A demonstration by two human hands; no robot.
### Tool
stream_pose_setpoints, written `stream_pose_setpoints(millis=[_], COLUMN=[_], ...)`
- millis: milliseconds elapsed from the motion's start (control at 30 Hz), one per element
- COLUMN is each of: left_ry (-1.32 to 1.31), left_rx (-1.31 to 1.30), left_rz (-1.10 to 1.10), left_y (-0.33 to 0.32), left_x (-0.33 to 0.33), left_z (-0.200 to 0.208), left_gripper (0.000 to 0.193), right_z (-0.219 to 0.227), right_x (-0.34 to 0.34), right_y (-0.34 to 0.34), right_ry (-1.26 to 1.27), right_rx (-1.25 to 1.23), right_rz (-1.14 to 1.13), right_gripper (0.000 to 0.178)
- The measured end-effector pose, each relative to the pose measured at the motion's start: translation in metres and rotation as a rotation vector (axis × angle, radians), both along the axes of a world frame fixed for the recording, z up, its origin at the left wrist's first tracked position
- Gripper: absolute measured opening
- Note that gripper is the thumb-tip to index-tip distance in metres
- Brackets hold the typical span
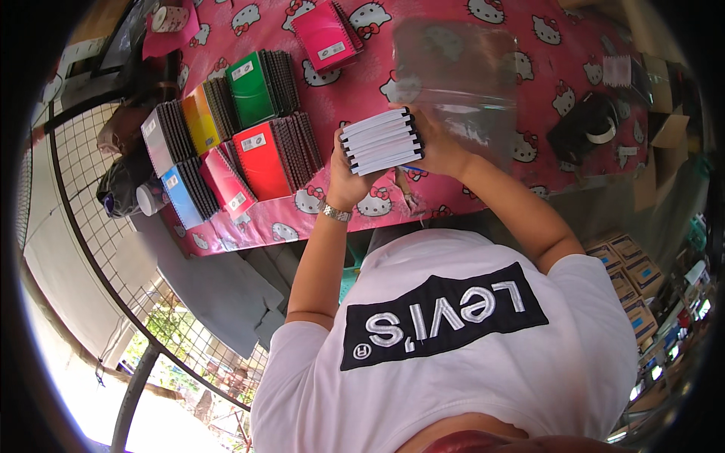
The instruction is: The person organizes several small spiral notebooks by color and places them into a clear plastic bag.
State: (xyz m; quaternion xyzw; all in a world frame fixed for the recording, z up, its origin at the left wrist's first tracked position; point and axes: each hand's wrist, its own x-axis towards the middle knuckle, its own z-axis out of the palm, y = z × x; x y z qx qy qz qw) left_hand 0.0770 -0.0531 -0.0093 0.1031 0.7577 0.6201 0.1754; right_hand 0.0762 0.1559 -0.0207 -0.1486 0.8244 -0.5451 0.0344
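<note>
Between my two hands I hold a stack of several small spiral notebooks (381, 141), with their white page edges facing up and dark bindings at the sides. My left hand (349, 177) is closed round the near left side of the stack, a metal watch on its wrist. From the other side my right hand (438, 147) grips it, fingers partly hidden behind the notebooks. To the left lie stacks of spiral notebooks with green (253, 89), yellow (202, 119), red (263, 155), pink (226, 181), blue (185, 195) and grey (165, 140) covers.
A pink notebook pile (326, 36) lies at the table's far side. Clear plastic sheets (457, 83) lie beyond my right hand. A black tape dispenser (583, 127) stands at the right. Wire mesh (83, 181) borders the left; cardboard boxes (630, 275) stand at lower right.
</note>
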Motion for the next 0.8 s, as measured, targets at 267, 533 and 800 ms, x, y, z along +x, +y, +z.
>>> stream_pose_setpoints(millis=[267,533,800], left_ry=[-0.738,-0.619,0.191], left_rx=[0.448,0.011,-0.643], left_rz=[0.35,0.758,1.147], left_y=[-0.034,-0.085,-0.177], left_x=[0.074,0.136,0.068], left_z=[0.015,-0.016,0.02], left_gripper=[0.06,0.051,0.065], right_z=[0.025,-0.001,-0.007], right_x=[0.057,0.074,0.08], right_y=[-0.017,-0.099,-0.12], right_ry=[-0.412,-0.472,-0.384], right_rx=[-0.102,0.251,0.269], right_rz=[0.151,0.231,0.162], right_gripper=[0.095,0.052,0.043])
